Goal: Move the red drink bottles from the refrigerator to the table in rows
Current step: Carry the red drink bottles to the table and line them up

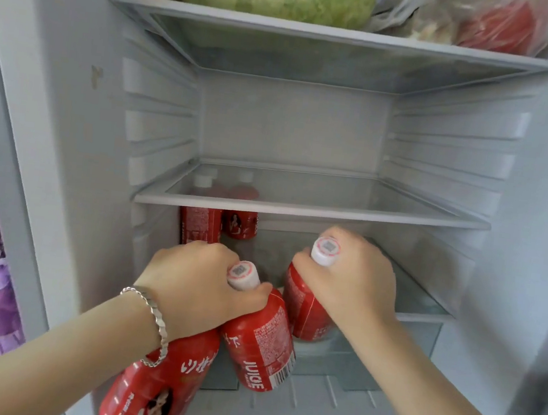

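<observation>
Left hand clamped around necks of two red bottles, tilted at near edge of the refrigerator's bottom shelf. Right hand wrapped on a third bottle just right. Two more bottles far left, upright, under the glass shelf.

Single head-worn view, which looked forward and slightly down, at close range, into the open refrigerator; both forearms entered from the lower edge of the frame.
</observation>
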A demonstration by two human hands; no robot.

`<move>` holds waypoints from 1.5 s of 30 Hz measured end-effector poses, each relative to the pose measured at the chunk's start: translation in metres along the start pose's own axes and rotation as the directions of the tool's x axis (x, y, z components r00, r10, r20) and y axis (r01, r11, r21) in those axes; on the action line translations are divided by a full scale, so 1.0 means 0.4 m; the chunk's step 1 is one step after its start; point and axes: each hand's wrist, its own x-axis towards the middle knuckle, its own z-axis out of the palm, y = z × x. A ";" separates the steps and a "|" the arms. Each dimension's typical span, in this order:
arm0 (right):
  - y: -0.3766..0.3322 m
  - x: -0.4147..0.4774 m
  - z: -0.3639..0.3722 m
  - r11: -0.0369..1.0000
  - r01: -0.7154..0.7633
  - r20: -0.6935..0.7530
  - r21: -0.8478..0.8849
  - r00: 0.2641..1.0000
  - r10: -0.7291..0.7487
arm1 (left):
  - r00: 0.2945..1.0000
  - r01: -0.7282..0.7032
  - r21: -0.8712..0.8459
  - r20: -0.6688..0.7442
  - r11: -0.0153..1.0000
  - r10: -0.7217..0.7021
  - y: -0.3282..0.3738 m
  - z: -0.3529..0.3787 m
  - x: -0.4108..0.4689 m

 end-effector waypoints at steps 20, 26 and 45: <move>-0.151 -0.277 -0.020 0.709 0.674 0.582 0.208 0.497 -0.644 | 0.899 0.433 0.227 -0.030 0.872 -0.438 -0.018 0.000 -0.460; -0.253 -0.513 -0.035 0.510 0.714 0.540 0.479 0.218 -0.813 | 0.681 0.712 0.288 -0.061 0.640 -0.730 0.051 -0.045 -0.793; -0.437 -1.652 -0.885 -0.408 0.313 -0.106 0.858 -0.668 -0.737 | -0.343 0.836 0.279 -0.408 -0.473 -0.846 0.905 -0.233 -2.083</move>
